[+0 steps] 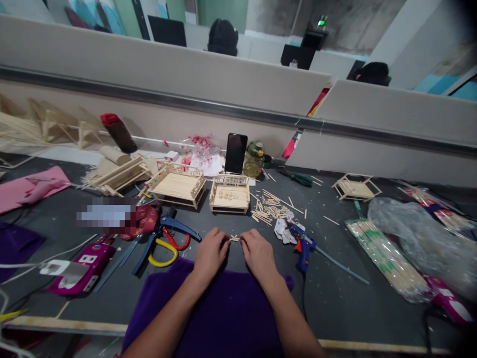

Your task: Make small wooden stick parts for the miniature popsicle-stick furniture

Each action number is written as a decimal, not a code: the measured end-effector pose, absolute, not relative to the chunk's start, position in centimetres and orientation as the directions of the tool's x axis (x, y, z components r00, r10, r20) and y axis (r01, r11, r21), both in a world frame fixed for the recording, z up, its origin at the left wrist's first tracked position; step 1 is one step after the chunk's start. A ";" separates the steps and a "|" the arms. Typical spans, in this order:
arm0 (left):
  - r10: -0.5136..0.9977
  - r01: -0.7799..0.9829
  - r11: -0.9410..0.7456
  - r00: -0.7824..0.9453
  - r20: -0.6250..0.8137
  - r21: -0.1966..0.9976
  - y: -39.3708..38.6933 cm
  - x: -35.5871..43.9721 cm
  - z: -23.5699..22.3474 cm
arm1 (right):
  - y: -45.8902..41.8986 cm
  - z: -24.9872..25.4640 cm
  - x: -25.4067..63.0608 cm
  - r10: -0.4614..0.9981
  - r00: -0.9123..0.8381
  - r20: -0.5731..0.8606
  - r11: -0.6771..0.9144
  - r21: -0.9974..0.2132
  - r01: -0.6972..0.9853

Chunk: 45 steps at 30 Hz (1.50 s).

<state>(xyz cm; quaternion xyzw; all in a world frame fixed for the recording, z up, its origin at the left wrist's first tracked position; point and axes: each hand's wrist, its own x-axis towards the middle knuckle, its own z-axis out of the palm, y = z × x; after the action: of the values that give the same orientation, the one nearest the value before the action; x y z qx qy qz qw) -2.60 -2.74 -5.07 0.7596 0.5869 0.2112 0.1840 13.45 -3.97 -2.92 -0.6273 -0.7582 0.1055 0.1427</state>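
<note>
Low over the purple cloth's far edge, my left hand [211, 252] and my right hand [260, 252] face each other with fingertips pinched. Between them is a small cluster of crossed short wooden sticks [234, 238], each hand closed on one side of it. Just beyond stands a miniature stick bench [229, 195] with tiny wooden bits on its seat. A larger stick bench [178, 186] is to its left. Loose cut sticks [274, 206] lie scattered past my right hand. A blue glue gun [305, 251] rests to the right, beside crumpled white paper [283, 231].
Scissors with red and yellow handles [164, 252] and blue-handled cutters [149, 243] lie left. A magenta power strip [84, 268] is farther left. A phone [235, 153] and a bottle [255, 159] stand behind. Packed sticks [387, 261] and a stick frame [357, 189] are right.
</note>
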 end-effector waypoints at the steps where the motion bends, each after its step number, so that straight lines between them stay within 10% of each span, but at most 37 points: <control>1: 0.970 0.819 -0.240 0.219 0.102 0.521 -2.7 -2.6 -5.1 | -3.6 -3.2 13.1 0.983 -0.173 0.068 0.186 -0.311 0.932; 45: 0.973 0.846 -0.232 0.204 0.111 0.480 -2.5 -2.2 -5.3 | -2.7 -4.3 13.2 0.963 -0.267 0.029 0.265 -0.259 0.929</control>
<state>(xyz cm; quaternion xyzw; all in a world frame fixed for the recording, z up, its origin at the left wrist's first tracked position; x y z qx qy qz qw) -2.16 -2.49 -5.27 0.7593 0.5989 0.1987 0.1593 13.20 -2.71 -4.28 -0.5986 -0.7902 0.0953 0.0906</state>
